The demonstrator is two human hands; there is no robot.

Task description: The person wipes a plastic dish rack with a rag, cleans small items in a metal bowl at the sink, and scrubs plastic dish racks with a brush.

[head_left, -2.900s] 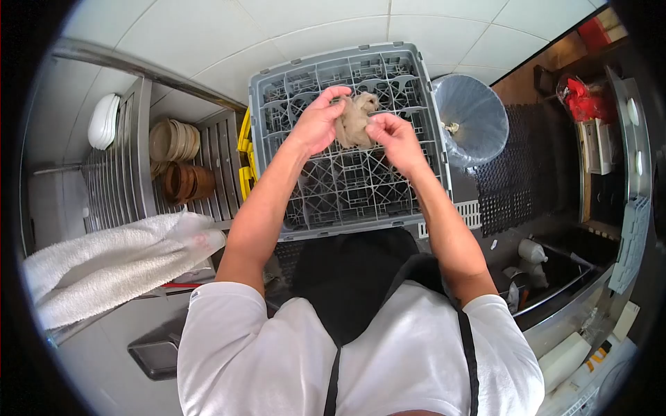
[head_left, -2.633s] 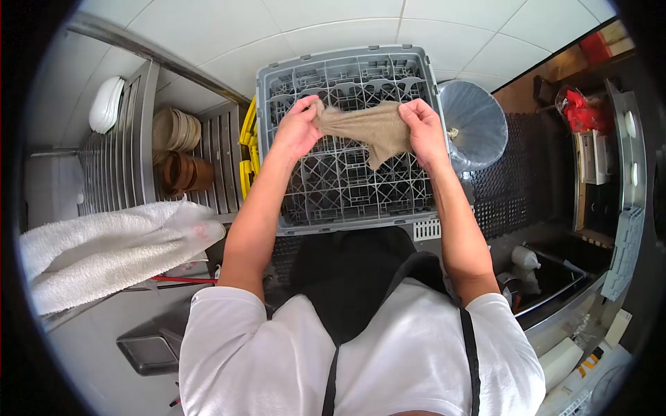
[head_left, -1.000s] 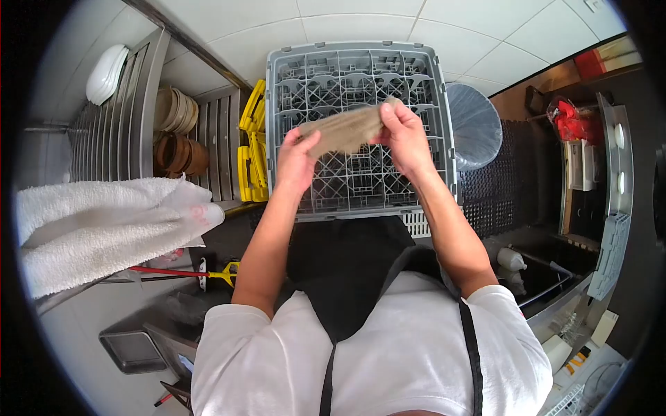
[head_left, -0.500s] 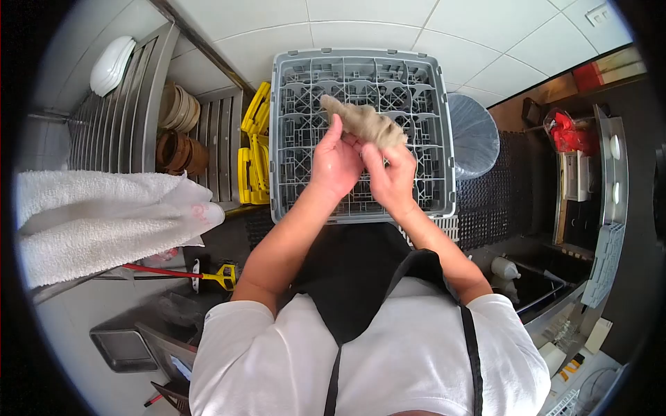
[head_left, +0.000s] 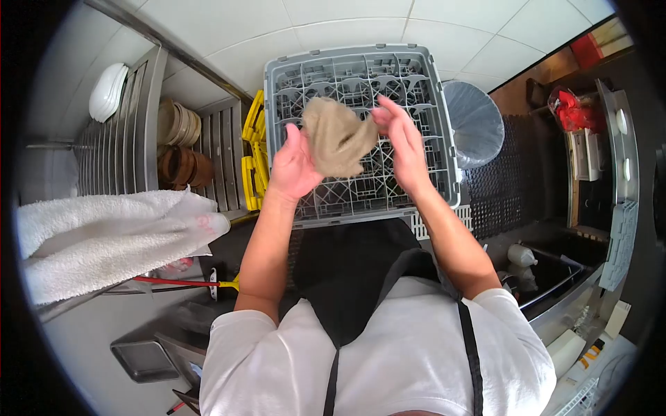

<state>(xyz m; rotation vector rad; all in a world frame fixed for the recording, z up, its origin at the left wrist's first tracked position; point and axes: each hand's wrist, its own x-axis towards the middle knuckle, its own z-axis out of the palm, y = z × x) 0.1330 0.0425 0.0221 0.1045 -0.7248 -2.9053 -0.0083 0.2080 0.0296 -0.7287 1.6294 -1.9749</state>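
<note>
A crumpled tan-brown cloth [head_left: 338,139] hangs spread between my two hands, above a grey compartment rack. My left hand [head_left: 293,168] has it at the left edge, thumb raised and the other fingers hidden behind the fabric. From the right side, my right hand [head_left: 406,142] meets a drawn-out corner of the cloth with its fingertips, which are somewhat blurred. Below the cloth is the grey plastic rack [head_left: 270,73], with a grid of square compartments.
Yellow plastic pieces [head_left: 254,173] stand left of the rack. A plastic-covered round bin [head_left: 475,125] is at its right. White towels [head_left: 118,232] hang at the left, below a slatted metal shelf [head_left: 142,104] with bowls. A sink [head_left: 555,274] lies at the right.
The cloth has gone from a twisted bundle to a wider, opened-out shape. My hands have moved apart, left hand leftward and right hand to the right and upward.
</note>
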